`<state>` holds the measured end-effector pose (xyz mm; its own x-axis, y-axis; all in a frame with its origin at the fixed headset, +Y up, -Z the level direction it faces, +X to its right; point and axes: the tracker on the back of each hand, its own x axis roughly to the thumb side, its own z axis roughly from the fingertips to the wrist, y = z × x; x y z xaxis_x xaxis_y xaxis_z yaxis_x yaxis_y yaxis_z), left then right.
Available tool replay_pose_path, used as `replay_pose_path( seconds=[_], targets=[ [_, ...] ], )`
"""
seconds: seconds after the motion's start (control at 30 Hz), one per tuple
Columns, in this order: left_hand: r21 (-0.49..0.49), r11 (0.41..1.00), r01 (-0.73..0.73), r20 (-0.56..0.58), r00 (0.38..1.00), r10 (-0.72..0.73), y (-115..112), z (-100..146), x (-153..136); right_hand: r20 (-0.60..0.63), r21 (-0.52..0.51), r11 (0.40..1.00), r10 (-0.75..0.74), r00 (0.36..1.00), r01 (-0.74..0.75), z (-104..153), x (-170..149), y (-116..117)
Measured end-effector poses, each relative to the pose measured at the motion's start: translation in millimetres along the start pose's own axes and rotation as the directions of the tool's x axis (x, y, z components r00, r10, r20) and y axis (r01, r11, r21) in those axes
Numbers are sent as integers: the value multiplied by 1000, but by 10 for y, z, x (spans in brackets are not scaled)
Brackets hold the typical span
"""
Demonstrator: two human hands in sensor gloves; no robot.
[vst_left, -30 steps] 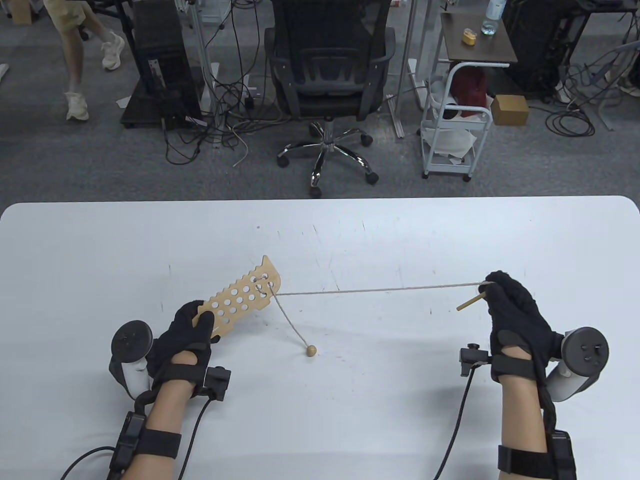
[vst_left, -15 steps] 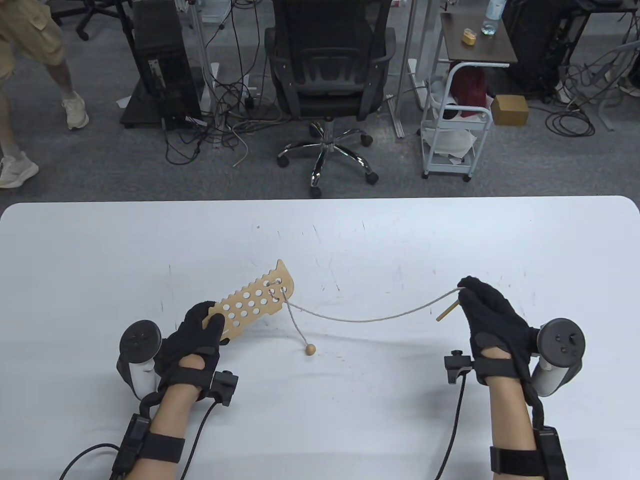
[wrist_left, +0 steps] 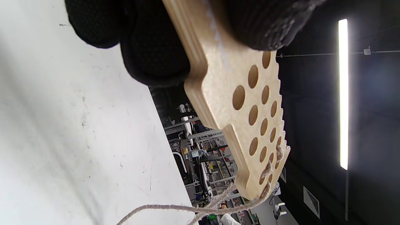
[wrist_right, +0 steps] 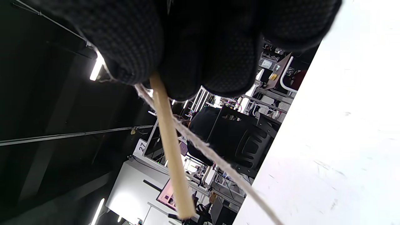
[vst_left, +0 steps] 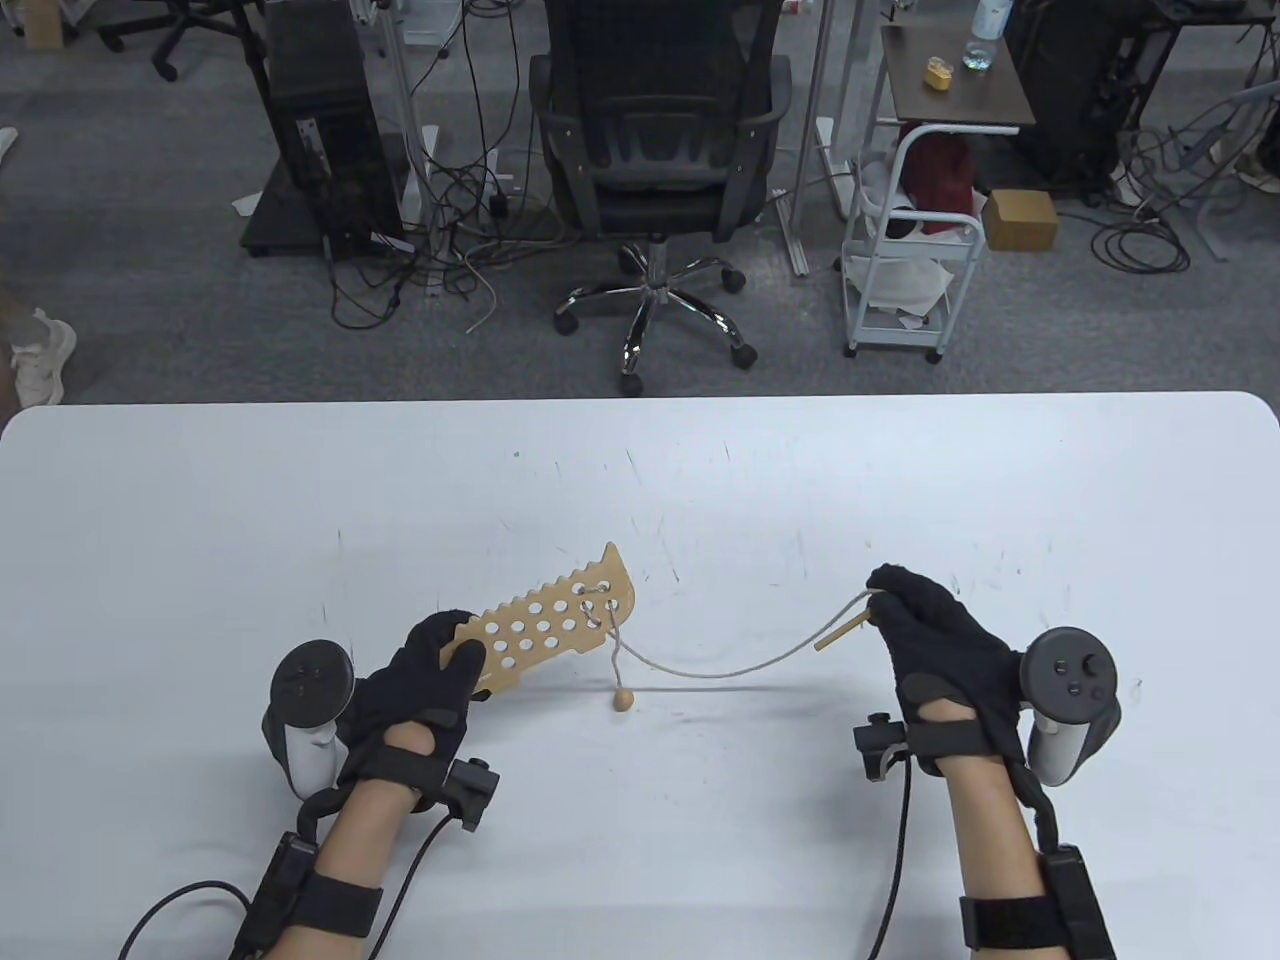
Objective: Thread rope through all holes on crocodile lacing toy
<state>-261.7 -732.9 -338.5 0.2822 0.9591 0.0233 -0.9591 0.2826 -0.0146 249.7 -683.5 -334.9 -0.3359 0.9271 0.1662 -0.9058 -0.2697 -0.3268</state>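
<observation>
We see the wooden crocodile lacing toy raised above the white table, our left hand curled round its near end. The rope runs through holes at the far end and sags across to our right hand, whose fingers pinch the wooden needle. The bead rests on the table.

We count one wooden crocodile board, one rope, one wooden needle, one bead, and two gloved hands.
</observation>
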Motion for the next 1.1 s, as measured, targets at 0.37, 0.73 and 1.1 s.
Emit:
replay_pose_path(
  seconds=[0.37, 0.73, 1.1],
  targets=[
    [-76, 997, 20, 48, 999, -16, -164, 40, 86, 8, 61, 997, 51, 999, -51, 36, -27, 203],
    [-141, 990, 31, 92, 996, -18, -293, 78, 152, 33, 141, 985, 92, 995, -96, 117, -32, 472],
    [-198, 979, 40, 130, 991, -15, -395, 109, 201, 16, 234, 971, 40, 999, -42, 284, -32, 794]
  ],
)
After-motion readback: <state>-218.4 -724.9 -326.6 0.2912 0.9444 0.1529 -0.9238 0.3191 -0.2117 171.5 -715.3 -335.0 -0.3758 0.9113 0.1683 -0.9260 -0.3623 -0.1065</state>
